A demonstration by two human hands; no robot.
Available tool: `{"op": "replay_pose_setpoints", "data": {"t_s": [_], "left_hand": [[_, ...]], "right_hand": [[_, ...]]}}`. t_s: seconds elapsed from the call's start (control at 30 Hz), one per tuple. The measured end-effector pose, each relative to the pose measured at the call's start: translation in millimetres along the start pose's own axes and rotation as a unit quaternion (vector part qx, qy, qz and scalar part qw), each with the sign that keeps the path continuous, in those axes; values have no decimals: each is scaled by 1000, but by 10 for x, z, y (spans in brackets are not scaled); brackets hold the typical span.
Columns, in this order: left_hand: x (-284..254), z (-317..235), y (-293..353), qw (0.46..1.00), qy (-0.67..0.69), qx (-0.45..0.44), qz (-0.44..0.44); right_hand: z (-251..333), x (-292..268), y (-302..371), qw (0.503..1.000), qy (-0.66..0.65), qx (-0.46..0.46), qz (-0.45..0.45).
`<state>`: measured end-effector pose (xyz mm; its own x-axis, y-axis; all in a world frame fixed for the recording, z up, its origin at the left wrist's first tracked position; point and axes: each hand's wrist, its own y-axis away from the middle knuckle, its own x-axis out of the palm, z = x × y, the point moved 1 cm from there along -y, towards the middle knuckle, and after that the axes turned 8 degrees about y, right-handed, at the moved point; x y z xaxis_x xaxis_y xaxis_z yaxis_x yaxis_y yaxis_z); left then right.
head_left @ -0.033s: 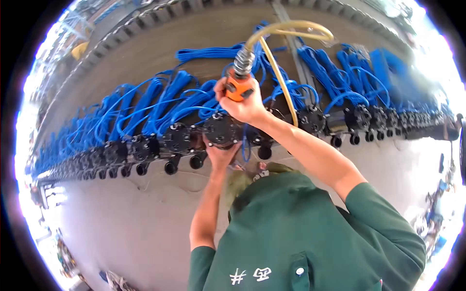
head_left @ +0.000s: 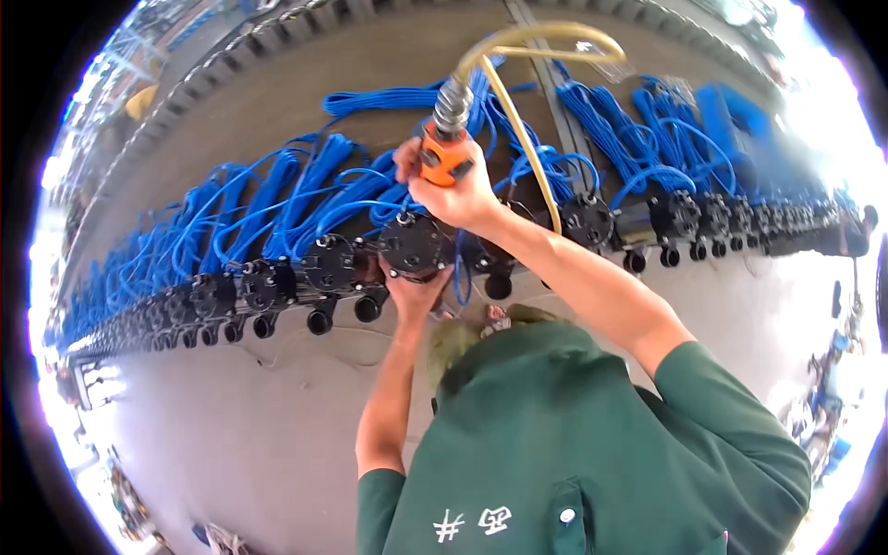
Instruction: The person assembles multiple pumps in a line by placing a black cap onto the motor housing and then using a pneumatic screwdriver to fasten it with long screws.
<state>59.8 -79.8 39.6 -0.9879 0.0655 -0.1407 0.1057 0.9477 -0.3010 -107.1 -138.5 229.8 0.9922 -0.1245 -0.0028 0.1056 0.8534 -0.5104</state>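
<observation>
My right hand [head_left: 456, 185] is wrapped round an orange-and-black pneumatic hand tool [head_left: 445, 157]. A metal spring fitting and a translucent yellow hose [head_left: 521, 120] run from its top end. Below the tool sits a black round housing [head_left: 413, 245] with several small bolts on its face. My left hand [head_left: 415, 294] grips that housing from beneath and its near side, with the fingers largely hidden by it. Whether the tool's tip touches the housing is hidden by my right hand.
A long row of similar black housings [head_left: 211, 294] with pipe stubs runs left to right along the bench edge. Behind them lie bundled blue cables [head_left: 287, 199] on the brown bench top [head_left: 259, 102]. A grey floor [head_left: 250, 416] extends on the near side.
The whole scene sits slightly further left in the picture. My hands keep the same holds on the tool and the housing.
</observation>
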Motion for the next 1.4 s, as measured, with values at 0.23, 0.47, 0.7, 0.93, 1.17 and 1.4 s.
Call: {"op": "replay_pose_setpoints", "data": {"t_s": [0.23,0.47,0.7,0.93,1.17,1.4], "left_hand": [[70,169,24,997,73,29,-8],[42,93,-13,996,75,35,-20],[292,-340,501,977,-175,1,-120],[402,-647,269,600,-645,311,356],[677,-124,-202,475,-724,297,401],[637,-37,-181,892,-273,74,353]], "right_hand": [[702,-250,161,998,-22,48,-26],[839,-372,488,998,-18,62,-5],[777,-326,351,999,16,14,-43],[1181,-653,740,968,-187,65,-151],[1329,-873,1227,979,-123,42,-155],[1361,-1193,1472,954,-172,56,-239]]}}
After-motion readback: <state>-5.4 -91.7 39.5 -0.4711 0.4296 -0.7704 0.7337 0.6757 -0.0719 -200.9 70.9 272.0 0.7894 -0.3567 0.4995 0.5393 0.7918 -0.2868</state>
